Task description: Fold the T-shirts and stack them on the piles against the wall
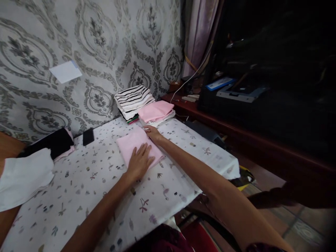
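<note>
A folded pink cloth [130, 143] lies flat on the table in front of me. My left hand [140, 161] rests palm down on it, fingers stretched out and slightly spread. At the cloth's far right corner is my right hand [154, 134], its fingers bent and drawn together. Something pale shows by those fingertips, but what they grip is unclear. Just beyond, another folded pink cloth [156, 110] tops a low pile of white fabric. Beside it stands a stack of black-and-white striped cloths [133, 98].
A patterned white cover [86, 196] spreads over the table. To the left are a dark phone [88, 137], folded black cloth [56, 141] and white cloths [25, 175]. A dark red wooden cabinet [191, 108] borders the right side, with a white cable [187, 82] hanging there.
</note>
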Demonstrator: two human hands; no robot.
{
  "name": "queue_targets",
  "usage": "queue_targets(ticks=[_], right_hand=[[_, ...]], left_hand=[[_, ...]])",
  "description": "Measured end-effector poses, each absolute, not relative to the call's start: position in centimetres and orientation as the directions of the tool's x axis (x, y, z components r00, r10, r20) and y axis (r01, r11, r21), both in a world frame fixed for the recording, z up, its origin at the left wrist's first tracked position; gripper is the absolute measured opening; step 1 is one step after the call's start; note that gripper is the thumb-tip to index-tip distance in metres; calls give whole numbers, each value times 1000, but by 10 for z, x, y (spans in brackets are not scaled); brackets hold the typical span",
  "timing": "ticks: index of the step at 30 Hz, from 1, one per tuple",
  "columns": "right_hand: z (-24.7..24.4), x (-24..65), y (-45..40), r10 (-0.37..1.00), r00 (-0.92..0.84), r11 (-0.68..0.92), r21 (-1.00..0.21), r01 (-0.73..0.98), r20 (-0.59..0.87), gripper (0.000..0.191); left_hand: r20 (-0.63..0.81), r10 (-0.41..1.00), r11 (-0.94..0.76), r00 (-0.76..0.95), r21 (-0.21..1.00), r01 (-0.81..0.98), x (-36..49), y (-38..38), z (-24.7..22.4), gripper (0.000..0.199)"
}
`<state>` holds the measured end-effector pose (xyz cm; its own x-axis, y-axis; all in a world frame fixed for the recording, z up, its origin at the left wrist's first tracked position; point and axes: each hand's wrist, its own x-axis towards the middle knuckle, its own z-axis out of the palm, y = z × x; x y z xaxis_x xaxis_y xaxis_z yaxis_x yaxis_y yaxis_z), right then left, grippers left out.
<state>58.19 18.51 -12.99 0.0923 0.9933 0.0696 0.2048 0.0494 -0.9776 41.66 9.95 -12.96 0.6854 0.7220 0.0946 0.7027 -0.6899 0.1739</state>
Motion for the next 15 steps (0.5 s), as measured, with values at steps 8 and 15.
queue_targets(ticks=[8,15], right_hand=[[-128,541,179,897,-391,431,-595,679,204,42],[-130,548,222,939,-326,340,-412,846,107,50]], left_hand=[[176,666,-746,725,126,654,419,95,-130,46],[197,660,-747,725,71,661,418,91,-136,50]])
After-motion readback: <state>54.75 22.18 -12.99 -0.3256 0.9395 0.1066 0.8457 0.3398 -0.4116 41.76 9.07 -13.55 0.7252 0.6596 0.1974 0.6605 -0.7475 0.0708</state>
